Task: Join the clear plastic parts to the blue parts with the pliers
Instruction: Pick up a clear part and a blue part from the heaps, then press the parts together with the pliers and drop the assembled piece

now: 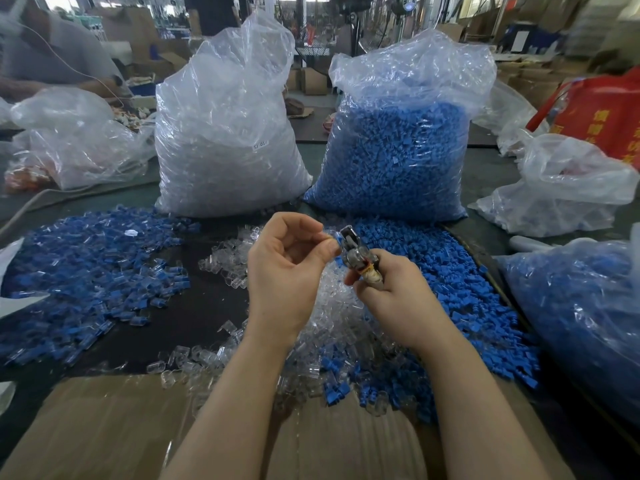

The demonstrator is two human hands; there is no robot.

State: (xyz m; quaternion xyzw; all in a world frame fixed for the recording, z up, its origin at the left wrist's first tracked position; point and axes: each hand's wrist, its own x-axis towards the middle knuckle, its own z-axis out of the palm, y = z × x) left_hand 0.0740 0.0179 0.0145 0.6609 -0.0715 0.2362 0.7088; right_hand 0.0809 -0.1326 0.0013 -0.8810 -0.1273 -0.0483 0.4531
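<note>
2 big plastic sacks stand at the back of the table (207, 306): a sack of clear parts (225, 140) left, a sack of blue parts (398, 150) right. Loose blue parts (460, 292) and clear parts (332, 323) lie heaped beneath the hands. Right hand (394, 292) grips the pliers (356, 252); left hand (287, 268) pinches a small clear part (330, 234) against their tip.

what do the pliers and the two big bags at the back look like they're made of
Pliers: bare metal head, grey with a dull shine; handles hidden in the right hand. Clear-parts bag and blue-parts bag: thin, glossy see-through plastic film, judging by the crinkles, glare and visible contents.
</note>
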